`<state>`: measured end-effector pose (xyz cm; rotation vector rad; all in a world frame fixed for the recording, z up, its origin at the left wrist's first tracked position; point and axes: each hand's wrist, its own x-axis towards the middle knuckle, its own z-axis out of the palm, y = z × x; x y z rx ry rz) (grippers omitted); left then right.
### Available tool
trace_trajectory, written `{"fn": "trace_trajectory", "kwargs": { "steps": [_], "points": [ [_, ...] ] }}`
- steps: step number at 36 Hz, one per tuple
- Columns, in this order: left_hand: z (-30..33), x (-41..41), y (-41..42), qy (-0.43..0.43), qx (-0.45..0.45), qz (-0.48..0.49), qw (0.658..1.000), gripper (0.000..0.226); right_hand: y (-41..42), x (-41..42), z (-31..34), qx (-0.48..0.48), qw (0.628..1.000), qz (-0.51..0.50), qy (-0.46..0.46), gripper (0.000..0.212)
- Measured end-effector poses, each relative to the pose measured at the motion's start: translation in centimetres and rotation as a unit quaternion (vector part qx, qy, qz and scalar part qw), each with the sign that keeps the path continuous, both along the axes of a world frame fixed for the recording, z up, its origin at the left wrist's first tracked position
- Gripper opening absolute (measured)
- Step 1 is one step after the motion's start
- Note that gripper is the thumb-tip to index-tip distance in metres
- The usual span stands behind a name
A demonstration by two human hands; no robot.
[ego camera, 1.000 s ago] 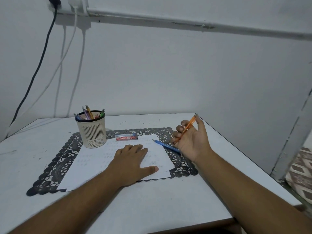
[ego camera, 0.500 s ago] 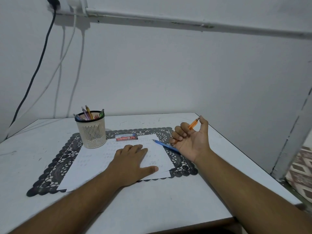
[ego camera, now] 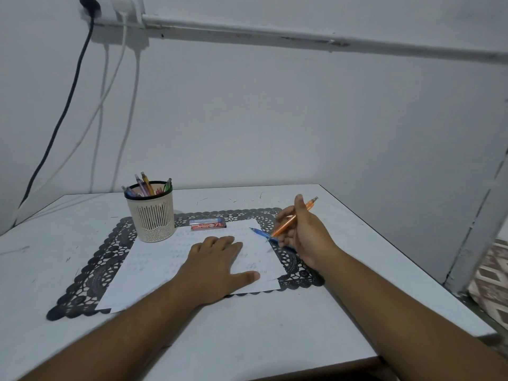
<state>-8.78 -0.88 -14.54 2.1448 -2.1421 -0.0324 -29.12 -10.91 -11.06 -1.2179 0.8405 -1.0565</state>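
White table (ego camera: 275, 339) against a bare wall: the left hand (ego camera: 217, 266) lies flat, fingers straight, on the paper (ego camera: 154, 266). Right hand (ego camera: 305, 237) pinches an orange pen (ego camera: 288, 224) over the paper's right edge, above a blue pen (ego camera: 259, 232). Pen cup (ego camera: 151, 215) stands far left.

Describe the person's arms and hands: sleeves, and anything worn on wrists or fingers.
Both arms are bare. The left forearm and right forearm show no sleeve up to the frame's edge. No watch, band or bracelet sits on either wrist. The left hand and right hand wear no gloves, and no ring shows on the visible fingers.
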Motion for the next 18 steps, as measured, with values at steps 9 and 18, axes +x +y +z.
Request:
{"fn": "trace_trajectory", "kwargs": {
  "steps": [9,18],
  "points": [
    [-0.1,0.0,0.0,-0.002,-0.001,0.0,1.0,0.095,-0.6,-0.2,-1.2,-0.09,0.982,0.095,0.133,0.009],
    [0.1,0.0,0.1,-0.001,0.001,0.001,1.0,0.094,-0.1,-0.2,-1.4,-0.117,0.967,0.091,0.206,0.005]
  ]
}}
